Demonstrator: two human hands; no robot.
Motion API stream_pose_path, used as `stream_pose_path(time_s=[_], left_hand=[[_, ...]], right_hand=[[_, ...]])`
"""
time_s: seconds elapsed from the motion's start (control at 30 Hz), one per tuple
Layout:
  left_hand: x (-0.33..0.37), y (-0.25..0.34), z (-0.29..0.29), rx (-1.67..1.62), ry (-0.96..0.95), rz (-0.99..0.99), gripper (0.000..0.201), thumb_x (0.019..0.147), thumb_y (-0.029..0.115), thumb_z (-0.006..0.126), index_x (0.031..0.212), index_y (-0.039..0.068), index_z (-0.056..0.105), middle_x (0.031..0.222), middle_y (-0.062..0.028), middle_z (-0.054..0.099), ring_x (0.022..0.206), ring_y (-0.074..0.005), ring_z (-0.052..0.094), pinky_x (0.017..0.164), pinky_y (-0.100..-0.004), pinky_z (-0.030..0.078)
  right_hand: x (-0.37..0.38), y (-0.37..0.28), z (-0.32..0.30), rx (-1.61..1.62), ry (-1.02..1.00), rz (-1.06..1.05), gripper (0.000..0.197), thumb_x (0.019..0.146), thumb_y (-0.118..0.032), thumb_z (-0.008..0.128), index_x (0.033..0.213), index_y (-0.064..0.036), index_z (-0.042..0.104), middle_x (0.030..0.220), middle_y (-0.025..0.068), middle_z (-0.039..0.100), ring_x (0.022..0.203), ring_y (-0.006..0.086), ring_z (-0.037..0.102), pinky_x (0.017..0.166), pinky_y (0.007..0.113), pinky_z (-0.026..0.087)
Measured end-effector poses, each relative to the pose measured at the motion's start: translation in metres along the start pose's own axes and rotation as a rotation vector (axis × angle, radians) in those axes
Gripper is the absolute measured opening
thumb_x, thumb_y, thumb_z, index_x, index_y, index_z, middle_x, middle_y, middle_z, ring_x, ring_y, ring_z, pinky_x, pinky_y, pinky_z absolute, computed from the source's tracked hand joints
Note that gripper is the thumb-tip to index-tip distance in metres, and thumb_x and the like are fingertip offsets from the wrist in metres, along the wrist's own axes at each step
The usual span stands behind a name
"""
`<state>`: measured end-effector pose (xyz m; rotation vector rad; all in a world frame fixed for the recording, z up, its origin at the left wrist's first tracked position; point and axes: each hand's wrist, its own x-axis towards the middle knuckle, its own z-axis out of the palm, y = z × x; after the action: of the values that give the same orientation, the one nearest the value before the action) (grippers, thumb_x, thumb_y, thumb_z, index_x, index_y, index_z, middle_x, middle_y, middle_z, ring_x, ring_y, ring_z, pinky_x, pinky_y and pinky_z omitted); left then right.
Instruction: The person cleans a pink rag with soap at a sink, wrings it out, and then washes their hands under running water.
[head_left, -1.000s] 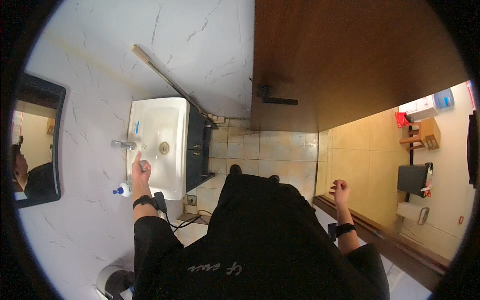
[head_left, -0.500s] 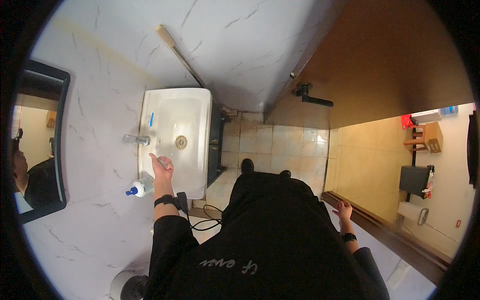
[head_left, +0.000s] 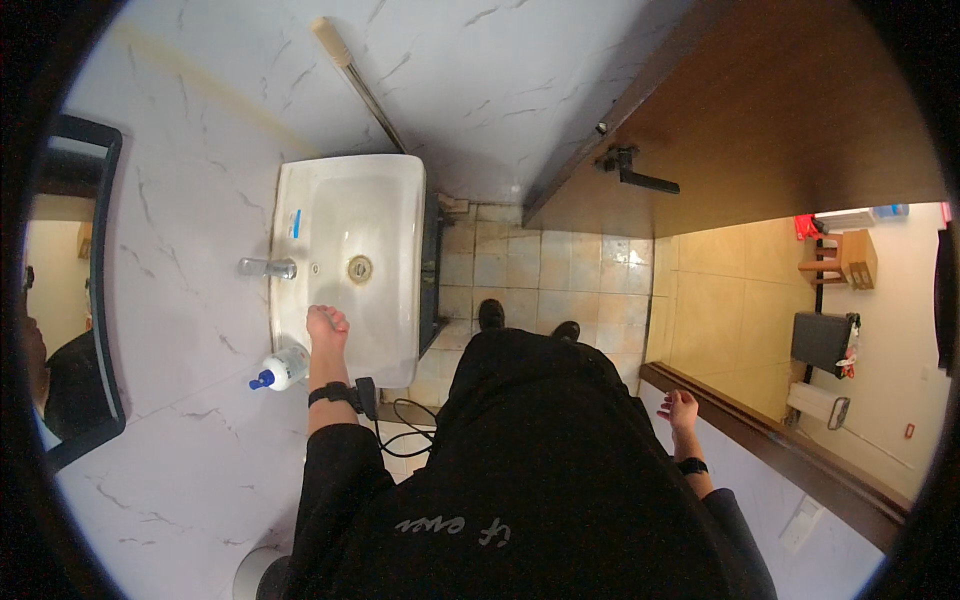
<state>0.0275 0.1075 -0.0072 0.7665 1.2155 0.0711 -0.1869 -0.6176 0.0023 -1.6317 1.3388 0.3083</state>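
Observation:
My left hand [head_left: 328, 328] is over the near left part of a white washbasin [head_left: 408, 240], its fingers curled closed. Whatever it holds, if anything, is hidden in the palm. A metal tap [head_left: 268, 268] sits on the basin's left edge, just beyond this hand. Closer to me, a white pump bottle [head_left: 290, 368] with a blue top stands beside my left wrist. My right hand [head_left: 680, 408] hangs at my right side near a brown door frame, fingers loosely bent and apart, with nothing seen in them.
A brown door [head_left: 770, 120] with a black handle [head_left: 648, 180] stands at the upper right. A pole [head_left: 370, 98] leans beyond the basin. On the left wall hangs a dark-framed mirror [head_left: 112, 300]. A black cable [head_left: 405, 440] loops by my left forearm; a white round bin [head_left: 250, 575] is below.
The left hand's fingers have curled in further, covering a small greyish patch seen in the palm before. My right hand stays at my side. The whole view has shifted slightly.

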Motion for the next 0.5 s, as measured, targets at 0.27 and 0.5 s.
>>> stream_pose_path(time_s=[0.27,0.5], left_hand=[[0.016,0.002,-0.024,-0.162,-0.031,-0.063,0.010,0.089,0.021,0.040,0.086,0.012,0.044,0.077,-0.0018,0.048,0.054,-0.0132,0.041,0.041,-0.0229,0.026],[0.007,0.007,-0.023,-0.186,-0.239,-0.149,0.029,0.080,0.005,0.055,0.108,0.012,0.054,0.083,-0.0001,0.054,0.069,-0.0129,0.050,0.060,-0.0284,0.041]], right_hand=[[0.022,-0.013,-0.023,0.230,0.174,-0.076,0.017,0.094,-0.019,0.052,0.089,-0.0037,0.057,0.079,0.0062,0.061,0.062,0.0187,0.060,0.052,0.032,0.051],[0.018,-0.056,-0.042,0.317,0.281,-0.175,0.018,0.095,-0.017,0.051,0.092,-0.0006,0.057,0.086,0.0088,0.062,0.067,0.0161,0.059,0.052,0.030,0.046]])
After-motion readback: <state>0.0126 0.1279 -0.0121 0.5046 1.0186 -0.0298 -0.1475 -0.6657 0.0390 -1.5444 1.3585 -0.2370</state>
